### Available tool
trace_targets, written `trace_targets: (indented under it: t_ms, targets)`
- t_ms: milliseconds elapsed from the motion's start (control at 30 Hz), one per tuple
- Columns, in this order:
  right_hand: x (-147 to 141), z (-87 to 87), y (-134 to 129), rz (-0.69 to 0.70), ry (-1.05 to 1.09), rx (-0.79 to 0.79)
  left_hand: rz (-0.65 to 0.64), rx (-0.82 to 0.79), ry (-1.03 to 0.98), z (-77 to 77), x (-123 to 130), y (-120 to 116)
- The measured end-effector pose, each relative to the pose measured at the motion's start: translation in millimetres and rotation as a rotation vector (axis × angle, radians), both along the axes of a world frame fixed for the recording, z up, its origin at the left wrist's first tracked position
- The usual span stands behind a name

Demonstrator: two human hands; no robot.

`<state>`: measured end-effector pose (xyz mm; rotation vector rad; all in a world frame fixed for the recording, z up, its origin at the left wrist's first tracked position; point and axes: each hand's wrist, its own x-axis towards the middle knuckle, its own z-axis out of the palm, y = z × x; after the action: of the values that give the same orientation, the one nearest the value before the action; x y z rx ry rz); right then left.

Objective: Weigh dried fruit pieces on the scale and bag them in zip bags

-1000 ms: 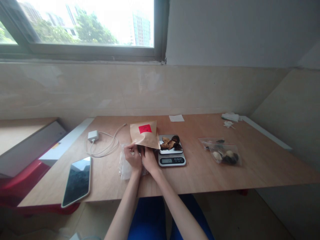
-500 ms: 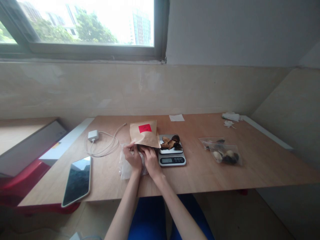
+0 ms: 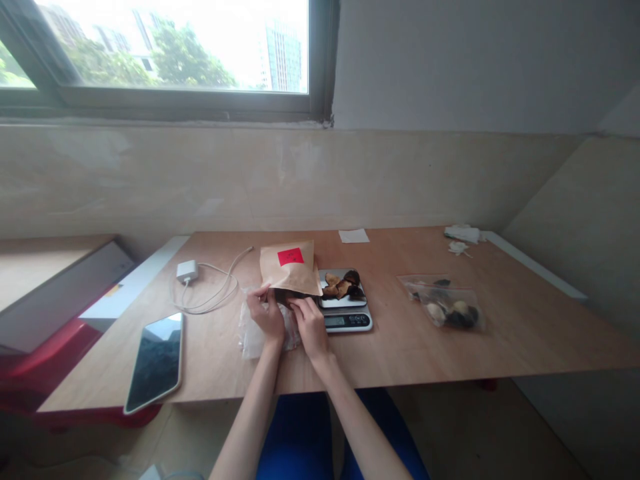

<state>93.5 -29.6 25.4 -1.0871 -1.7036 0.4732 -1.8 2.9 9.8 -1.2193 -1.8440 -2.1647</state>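
Moved: since the earlier frame, the right hand (image 3: 311, 327) has shifted rightward, its heel now overlapping the near left corner of the digital kitchen scale (image 3: 346, 321).
Left hand: the left hand (image 3: 267, 315) pinches the lower left edge of the kraft paper bag (image 3: 287, 267).
Right hand: its fingers (image 3: 300, 305) lie along the bag's lower edge; whether they grip it, I cannot tell.
Hands: close together, not touching, both at the bag's bottom edge.
Kraft paper bag: just above the hands, tilted, red label (image 3: 291, 257) facing up, its right corner over the scale's left edge.
Under the hands: a crumpled transparent plastic bag (image 3: 255, 337) on the counter (image 3: 525, 347).
Right of the hands: dried mushroom slices (image 3: 341, 287) on the scale's pan; farther off, a zip-top bag (image 3: 443, 303) of dark and pale pieces.
Left of the hands: a white charger (image 3: 187, 271) with cable, and a tablet (image 3: 155, 363).
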Motion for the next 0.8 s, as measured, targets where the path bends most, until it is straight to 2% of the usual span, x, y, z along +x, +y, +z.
trace_targets:
  t_ms: [133,267,367,500,633,800]
  targets:
    - [9,5.7,-12,-0.029,0.111,0.068,-0.006,0.003,0.008,-0.3,0,0]
    - [34,8.6,-28,-0.063,0.149,0.119,-0.006,0.008,0.022,-0.8,0,0]
    - [62,8.3,-35,-0.169,0.157,0.14,0.0,0.001,0.031,-1.0,-1,-1]
    - [98,9.3,-29,-0.31,0.136,0.151,0.002,0.006,0.032,-0.1,-1,-1]
    - [116,11.3,-15,-0.261,-0.007,0.179,-0.003,0.013,0.034,0.6,-1,-1]
    - [119,6.7,-1,-0.169,-0.163,0.211,-0.001,0.011,0.036,0.2,-1,-1]
